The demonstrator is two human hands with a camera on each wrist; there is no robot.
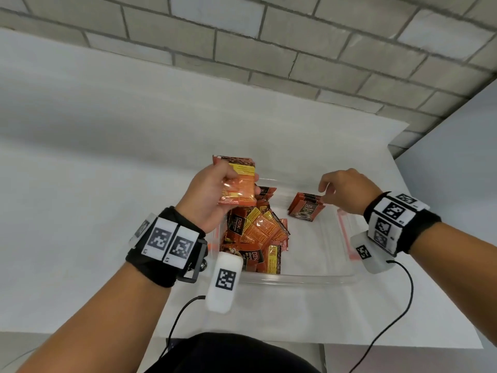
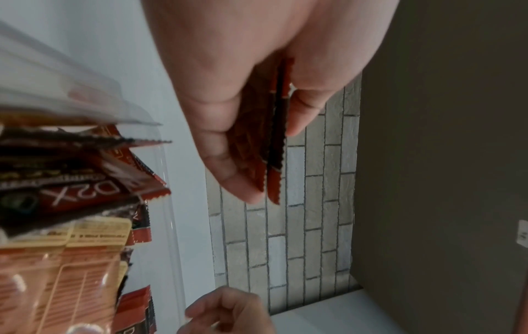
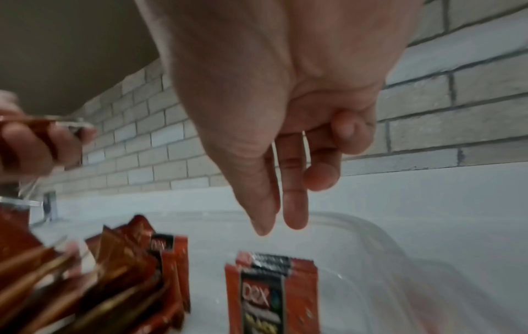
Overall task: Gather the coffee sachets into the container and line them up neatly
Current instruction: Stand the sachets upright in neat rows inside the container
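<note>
Grey brick wall (image 1: 269, 49) behind, white desk (image 1: 107, 211) below. Clear container (image 1: 295, 277) sat at centre of desk, long side toward the person.

Loose heap of coffee sachets (image 1: 258, 235) piled in container's 9 o'clock half, mixed faces up, some leaning on the near wall. Small neat stack of sachets (image 1: 306, 208) lay flat at roughly 1 o'clock inside the container, well apart from the heap, dark label side up.

Left hand (image 1: 212, 195) was raised over the container's 10 o'clock corner, fingers (image 2: 225, 162) and thumb curled round a held bundle of sachets (image 1: 238, 187); at least two edge-on in the left wrist view, exact count unreadable.

Right hand (image 1: 347, 192) was over the stack at 1 o'clock, palm down, holding nothing. Fingers (image 3: 294, 203) loosely bent and narrow: thumb and two fingers pointing down above the stack's top sachet (image 3: 271, 291), the other two tucked in. Contact with the stack: cannot tell; head view showed fingertips at its far edge, right wrist view was blurred and showed a gap.

Marker-tagged wrist bands (image 1: 166, 246) on both forearms, cables trailing toward 6 o'clock.
</note>
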